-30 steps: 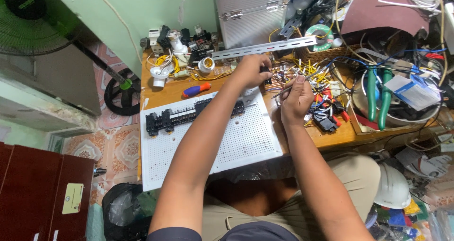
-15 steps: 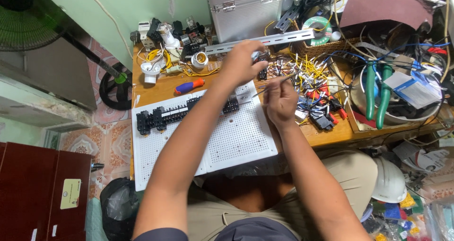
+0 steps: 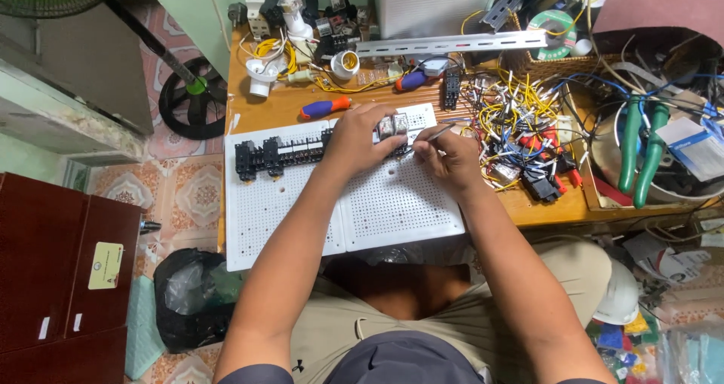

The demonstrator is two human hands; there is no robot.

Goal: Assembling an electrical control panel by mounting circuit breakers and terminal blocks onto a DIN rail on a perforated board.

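**Both hands at the relay on the perforated board**

Centre of frame, slightly above middle. The left hand (image 3: 360, 139) lies over the row of black terminal blocks (image 3: 280, 152) on the white perforated board (image 3: 392, 207), its grip closed around a small clear relay (image 3: 391, 126) that shows just past the fingertips, to their right. The right hand (image 3: 446, 156) sits just beside it, grip pinched narrow on a thin metal tool (image 3: 435, 133) whose tip points up and left, ending close to the relay. The board rests on the wooden surface (image 3: 283, 107) and overhangs its near edge. A tangle of yellow, white and blue wires (image 3: 520, 113) lies right of the right hand. An orange-and-blue screwdriver (image 3: 326, 108) lies above the left hand, apart from it. Green-handled pliers (image 3: 639, 154) at far right.
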